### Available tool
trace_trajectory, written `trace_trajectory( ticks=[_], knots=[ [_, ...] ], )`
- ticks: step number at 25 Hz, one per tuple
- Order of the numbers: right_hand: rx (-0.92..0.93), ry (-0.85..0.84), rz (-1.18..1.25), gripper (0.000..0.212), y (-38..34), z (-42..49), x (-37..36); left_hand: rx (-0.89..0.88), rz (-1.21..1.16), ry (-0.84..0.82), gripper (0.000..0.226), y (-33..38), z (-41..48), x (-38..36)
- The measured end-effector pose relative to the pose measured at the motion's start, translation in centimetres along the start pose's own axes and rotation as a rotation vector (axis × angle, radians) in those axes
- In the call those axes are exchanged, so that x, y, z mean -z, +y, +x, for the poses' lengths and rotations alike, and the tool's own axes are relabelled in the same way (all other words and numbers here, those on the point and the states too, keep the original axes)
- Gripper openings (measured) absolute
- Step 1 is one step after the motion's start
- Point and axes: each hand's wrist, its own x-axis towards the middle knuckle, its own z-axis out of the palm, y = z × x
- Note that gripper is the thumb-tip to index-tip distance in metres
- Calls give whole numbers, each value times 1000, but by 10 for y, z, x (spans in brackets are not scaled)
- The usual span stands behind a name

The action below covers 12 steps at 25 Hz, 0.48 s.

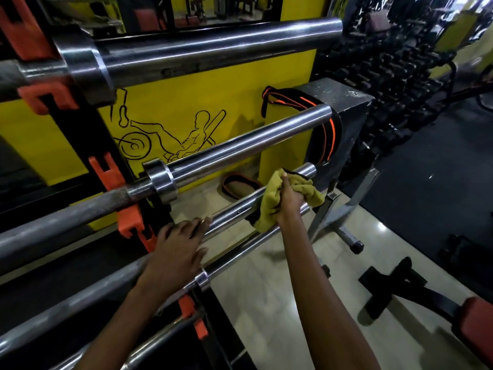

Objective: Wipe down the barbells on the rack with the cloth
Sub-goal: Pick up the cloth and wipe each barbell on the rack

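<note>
Several steel barbells lie across a black rack with orange hooks (128, 217). My right hand (289, 201) grips a mustard-yellow cloth (269, 201) wrapped round the sleeve of the third barbell (234, 209), close to its free end. My left hand (177, 249) lies over the same barbell near its collar, fingers stretched along the sleeve. A thinner barbell (240, 255) runs just below it. Two thicker barbells, the top one (213, 52) and the second one (240, 145), sit higher on the rack.
A yellow wall with a black drawing (165, 134) stands behind the rack. Black-and-orange lifting belts hang on a grey block (344, 108) and one belt (237, 185) lies on the tiled floor. A bench frame (344, 214) and a dumbbell rack (394, 76) stand to the right.
</note>
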Motion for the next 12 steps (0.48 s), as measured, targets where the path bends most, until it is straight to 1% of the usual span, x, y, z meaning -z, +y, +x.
trace_trajectory(
  ticks=[1, 2, 3, 5, 6, 8, 9, 12],
  knots=[
    [36, 31, -38, 27, -7, -6, -3, -10, 5, 10, 61, -3, -4, -3],
    [71, 48, -84, 28, -13, -8, -6, 16, -20, 7, 59, -4, -3, -6],
    [94, 76, -159, 35, -19, -11, -7, 40, -43, -3, 57, -2, 1, -7],
    [102, 113, -330, 40, -26, -9, -9, 71, -67, 13, 54, 4, 3, -8],
    [104, 127, -438, 47, -29, -6, -8, 81, -78, 19, 54, 4, 2, -8],
    [162, 123, -685, 69, -34, 10, -4, 115, -116, 34, 52, 3, -1, -8],
    [208, 89, -801, 75, -38, 13, -4, 130, -135, 53, 51, 3, -2, -8],
    [391, 19, -1144, 71, -38, 35, -1, 189, -211, 85, 47, 5, -6, -9]
  ],
)
